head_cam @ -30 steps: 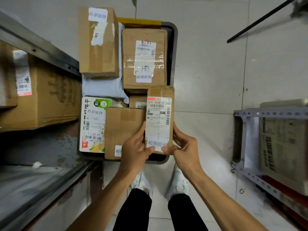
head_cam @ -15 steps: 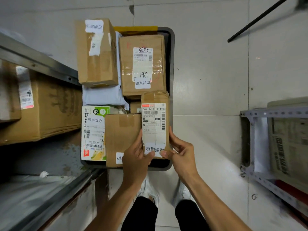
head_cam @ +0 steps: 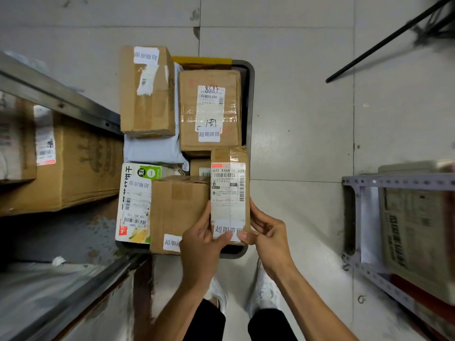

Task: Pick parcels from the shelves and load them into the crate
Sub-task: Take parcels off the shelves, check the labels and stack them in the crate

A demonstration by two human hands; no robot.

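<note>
A narrow brown parcel [head_cam: 229, 190] with a white shipping label stands in the near right corner of the dark crate [head_cam: 248, 99] on the floor. My left hand [head_cam: 200, 238] grips its near left edge, thumb across the label. My right hand [head_cam: 267, 230] holds its near right edge, fingers curled round the side. Inside the crate lie several other parcels: a taped box [head_cam: 209, 109], a tall box [head_cam: 146, 91], a plain brown box [head_cam: 177, 210], a white and green carton [head_cam: 135, 200] and a grey mailer bag [head_cam: 154, 150].
A metal shelf [head_cam: 56, 97] at left carries large cardboard boxes [head_cam: 81, 166]. A grey perforated rack [head_cam: 398, 183] at right carries more parcels. A black pole [head_cam: 384, 43] slants across the tiled floor at the far right. My white shoes [head_cam: 263, 289] stand just behind the crate.
The narrow parcel has gone lower into the crate's near right corner, with both hands still on it. The camera has tilted slightly.
</note>
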